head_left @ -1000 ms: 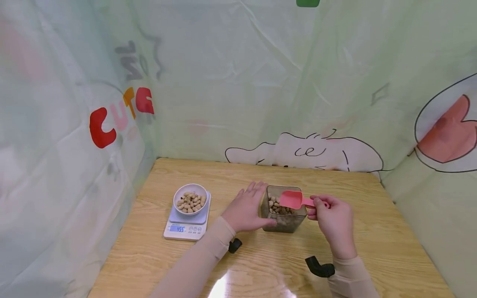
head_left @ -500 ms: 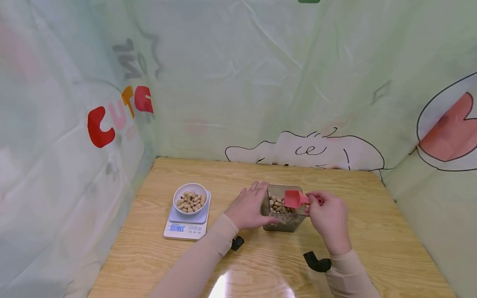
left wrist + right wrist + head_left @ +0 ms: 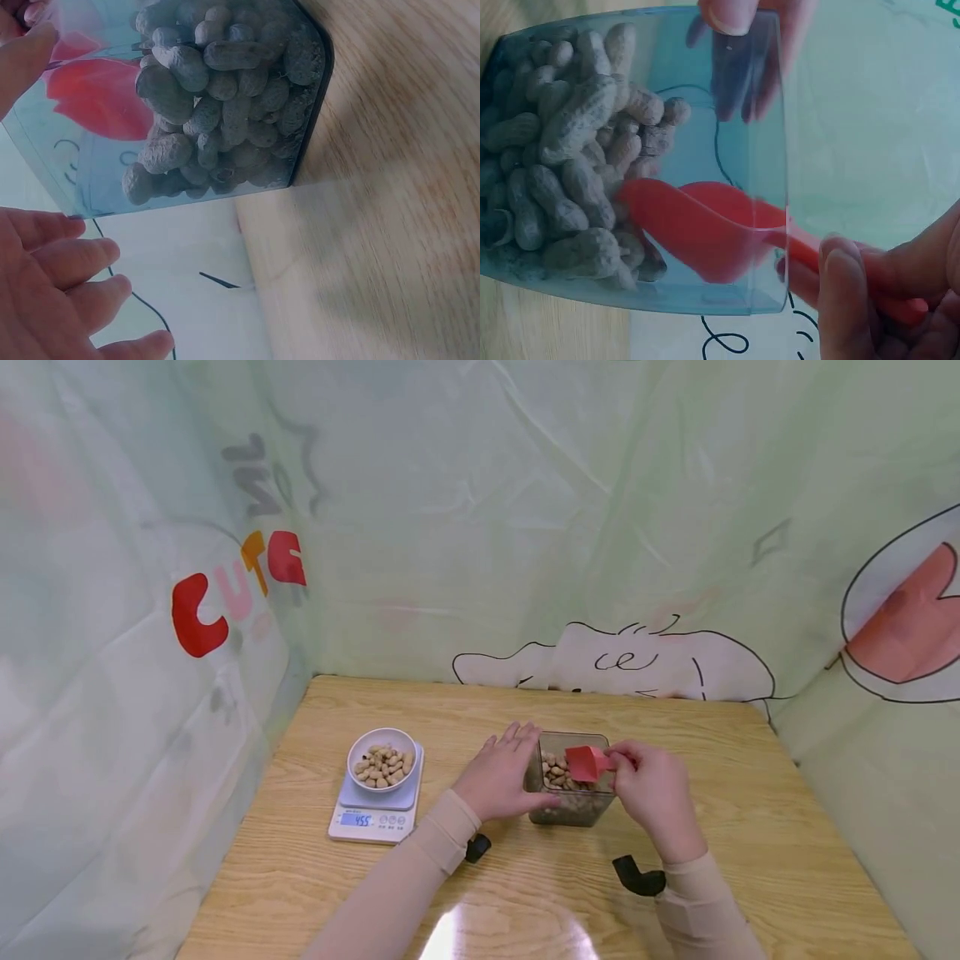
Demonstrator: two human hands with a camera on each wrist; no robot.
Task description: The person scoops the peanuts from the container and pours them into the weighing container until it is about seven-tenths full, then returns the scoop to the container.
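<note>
My right hand (image 3: 654,793) pinches the handle of a red scoop (image 3: 582,763). In the right wrist view, the scoop's bowl (image 3: 705,229) is inside a clear square container (image 3: 769,157), its tip right at the peanuts (image 3: 577,124). The container (image 3: 562,817) stands on the table, partly filled with unshelled peanuts. At its left side rests my left hand (image 3: 495,781), fingers spread and nearly straight, thumb along the near wall. Through the container in the left wrist view, the scoop (image 3: 101,97) shows beside the heaped peanuts (image 3: 217,97).
To the left, a white kitchen scale (image 3: 371,828) reading 455 bears a white bowl (image 3: 384,737) of peanuts. Black curved pieces (image 3: 637,877) sit by both wrists. A printed curtain (image 3: 450,527) surrounds the wooden table (image 3: 750,793) at the back and sides.
The scoop has turned from lying level over the container to tipping down into it, as my right hand moved left and rotated. My left hand, the bowl and the scale stay nearly in place.
</note>
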